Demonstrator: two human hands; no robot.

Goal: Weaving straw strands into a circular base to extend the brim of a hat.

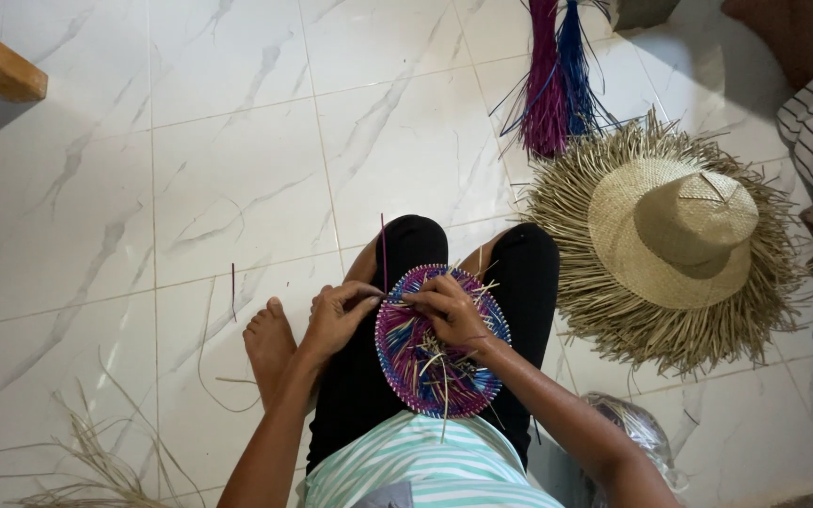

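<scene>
Mostly hidden: both hands' fingers pinch strands on woven disc [439, 343]; left hand [336, 320], right hand [451, 310] cover weave.

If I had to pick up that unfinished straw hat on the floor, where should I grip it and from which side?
Grip the domed crown of the straw hat, coming straight down from above. It lies brim-down on the tiled floor, so the crown stands up firm and free, while the edge is only loose, unwoven straw ends that would likely bend or pull out. Both hands are busy at the purple woven disc.
</scene>
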